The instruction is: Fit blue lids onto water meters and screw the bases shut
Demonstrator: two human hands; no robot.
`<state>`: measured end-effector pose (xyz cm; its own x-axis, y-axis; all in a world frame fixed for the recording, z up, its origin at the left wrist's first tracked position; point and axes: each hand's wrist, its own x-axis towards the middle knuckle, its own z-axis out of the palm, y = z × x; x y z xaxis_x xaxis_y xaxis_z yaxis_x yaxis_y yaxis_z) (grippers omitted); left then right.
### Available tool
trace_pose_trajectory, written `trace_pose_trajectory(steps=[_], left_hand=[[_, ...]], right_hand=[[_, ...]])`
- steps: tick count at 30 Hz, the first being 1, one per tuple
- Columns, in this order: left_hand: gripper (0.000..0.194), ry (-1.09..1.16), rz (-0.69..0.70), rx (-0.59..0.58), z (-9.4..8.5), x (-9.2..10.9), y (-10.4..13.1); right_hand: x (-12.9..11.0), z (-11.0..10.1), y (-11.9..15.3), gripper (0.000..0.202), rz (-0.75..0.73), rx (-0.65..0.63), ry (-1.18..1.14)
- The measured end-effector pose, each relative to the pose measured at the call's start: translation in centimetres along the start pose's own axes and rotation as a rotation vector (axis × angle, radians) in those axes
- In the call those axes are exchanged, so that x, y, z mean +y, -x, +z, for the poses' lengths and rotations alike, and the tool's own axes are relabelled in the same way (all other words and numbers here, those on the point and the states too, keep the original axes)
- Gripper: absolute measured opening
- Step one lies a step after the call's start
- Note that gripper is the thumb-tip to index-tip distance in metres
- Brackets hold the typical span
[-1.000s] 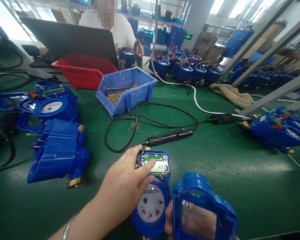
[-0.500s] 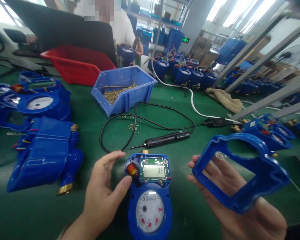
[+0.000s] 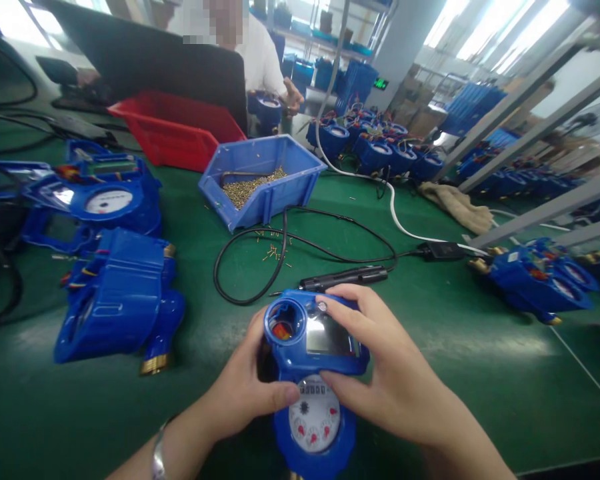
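Observation:
A blue water meter [image 3: 314,423] with a white dial stands upright at the bottom centre. On its upper part lies a blue cover [image 3: 325,363], over the display, with a round opening at its left showing red and orange inside. My left hand [image 3: 250,387] grips the cover and meter from the left, its thumb by the dial. From the right, my right hand [image 3: 380,353] holds the cover, fingers on its top and thumb at its lower edge. Just behind lies a black electric screwdriver [image 3: 345,277], its tip pointing left.
A blue bin [image 3: 290,193] of small brass screws stands behind, beside a red bin [image 3: 180,140]. Loose screws [image 3: 275,251] and a black cable loop lie before them. Other meters [image 3: 115,293] are at left and right [image 3: 540,277]. A person sits across the table.
My right hand has brought the blue cover left and down onto the meter, hiding the circuit board. My left hand has closed around the meter's side. The view has shifted slightly left.

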<state>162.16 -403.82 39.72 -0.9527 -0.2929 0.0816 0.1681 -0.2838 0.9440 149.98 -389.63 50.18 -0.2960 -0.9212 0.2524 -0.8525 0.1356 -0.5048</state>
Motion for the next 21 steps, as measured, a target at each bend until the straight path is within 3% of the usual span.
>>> trace_pose_trajectory(steps=[8, 21], left_hand=[[0.088, 0.036, -0.028, -0.013, -0.02, 0.17, -0.16], [0.086, 0.038, -0.029, -0.015, 0.11, 0.64, -0.31]], right_hand=[[0.22, 0.44, 0.36, 0.061, 0.092, -0.103, 0.079], [-0.01, 0.47, 0.22, 0.058, 0.08, -0.087, 0.028]])
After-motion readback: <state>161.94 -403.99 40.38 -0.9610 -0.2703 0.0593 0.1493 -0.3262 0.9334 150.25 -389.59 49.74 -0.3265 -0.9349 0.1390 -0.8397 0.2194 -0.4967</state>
